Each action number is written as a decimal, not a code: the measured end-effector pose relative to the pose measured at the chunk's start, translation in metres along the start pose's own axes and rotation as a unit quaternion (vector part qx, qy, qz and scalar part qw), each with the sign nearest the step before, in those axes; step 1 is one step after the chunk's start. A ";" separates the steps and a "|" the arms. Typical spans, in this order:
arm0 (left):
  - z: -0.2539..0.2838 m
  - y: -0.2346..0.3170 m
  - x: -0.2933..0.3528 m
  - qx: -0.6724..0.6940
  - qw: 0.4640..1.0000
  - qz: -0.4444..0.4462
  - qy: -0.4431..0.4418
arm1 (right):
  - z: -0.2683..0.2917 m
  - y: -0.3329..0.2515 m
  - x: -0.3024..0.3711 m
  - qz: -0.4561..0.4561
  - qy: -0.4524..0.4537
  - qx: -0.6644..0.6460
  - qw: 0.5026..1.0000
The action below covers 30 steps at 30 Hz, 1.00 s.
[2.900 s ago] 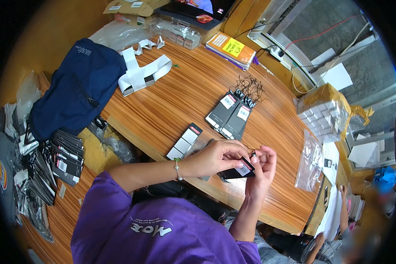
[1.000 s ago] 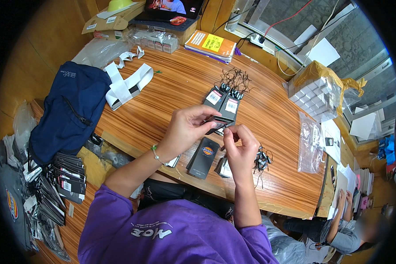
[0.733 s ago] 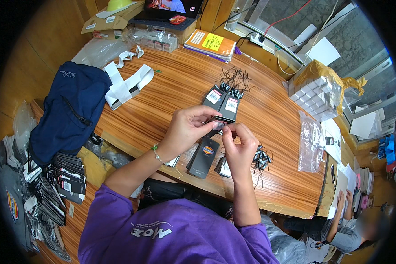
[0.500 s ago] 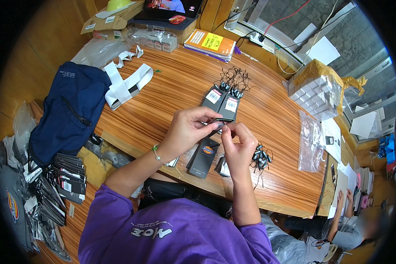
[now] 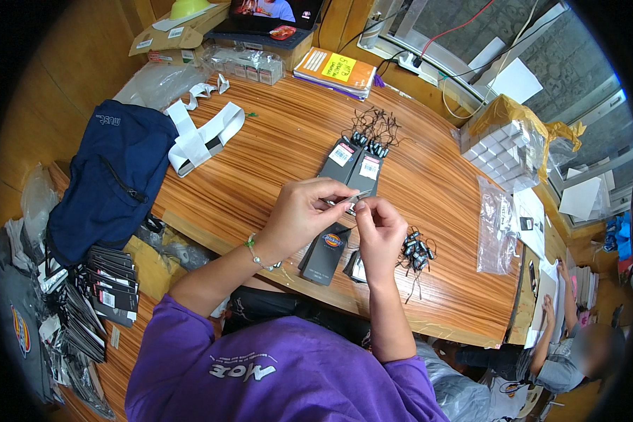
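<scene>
My left hand [image 5: 309, 205] pinches a thin hang tag [image 5: 359, 195] between thumb and fingers above the table's front part. The tag is seen almost edge-on. The thumb and forefinger of my right hand [image 5: 382, 224] close at the tag's near right corner; whether a string is between them is too small to tell. Beneath the hands lies a stack of black hang tags [image 5: 323, 257] with an orange oval logo. A second stack [image 5: 356, 269] shows partly behind my right hand. Just beyond, two rows of stickered tags [image 5: 344, 156] have black strings [image 5: 374, 125] attached.
Loose black tag strings [image 5: 418, 252] lie right of my right hand. A navy bag [image 5: 109, 179] and bundled tags [image 5: 112, 285] are at the left. White boxes in plastic [image 5: 503, 151], a clear bag [image 5: 496, 228], and a notebook [image 5: 337, 70] stand farther off. Another person [image 5: 563, 355] works at far right.
The tag in my hands has turned from showing its dark face to nearly edge-on. Both hands have shifted only slightly. The other person's hands at far right have moved apart.
</scene>
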State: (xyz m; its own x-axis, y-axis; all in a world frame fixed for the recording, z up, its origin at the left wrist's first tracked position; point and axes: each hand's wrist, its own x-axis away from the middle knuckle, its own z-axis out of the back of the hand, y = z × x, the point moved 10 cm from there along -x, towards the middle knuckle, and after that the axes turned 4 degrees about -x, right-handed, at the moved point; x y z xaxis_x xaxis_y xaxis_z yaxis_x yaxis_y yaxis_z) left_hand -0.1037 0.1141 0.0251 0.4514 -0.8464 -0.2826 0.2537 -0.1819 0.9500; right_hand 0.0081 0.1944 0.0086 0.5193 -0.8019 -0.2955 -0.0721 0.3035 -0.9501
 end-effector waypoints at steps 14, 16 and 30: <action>0.001 -0.001 -0.002 0.024 1.000 -0.002 -0.017 | 0.005 -0.045 -0.010 0.163 0.013 0.124 0.979; -0.003 -0.001 -0.003 0.043 0.998 0.017 -0.045 | 0.006 -0.020 -0.013 0.066 -0.041 0.072 0.994; -0.005 0.042 0.008 -0.195 0.953 -0.230 -0.001 | -0.006 0.021 -0.008 -0.157 -0.126 -0.262 0.944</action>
State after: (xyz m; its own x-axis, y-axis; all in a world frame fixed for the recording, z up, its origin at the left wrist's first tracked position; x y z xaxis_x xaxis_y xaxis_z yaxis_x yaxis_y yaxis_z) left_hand -0.0848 0.1019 0.0622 0.2147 -0.7229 -0.6567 0.7238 -0.3337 0.6039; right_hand -0.0024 0.2043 -0.0095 0.7667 -0.6416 -0.0206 -0.2582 -0.2788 -0.9250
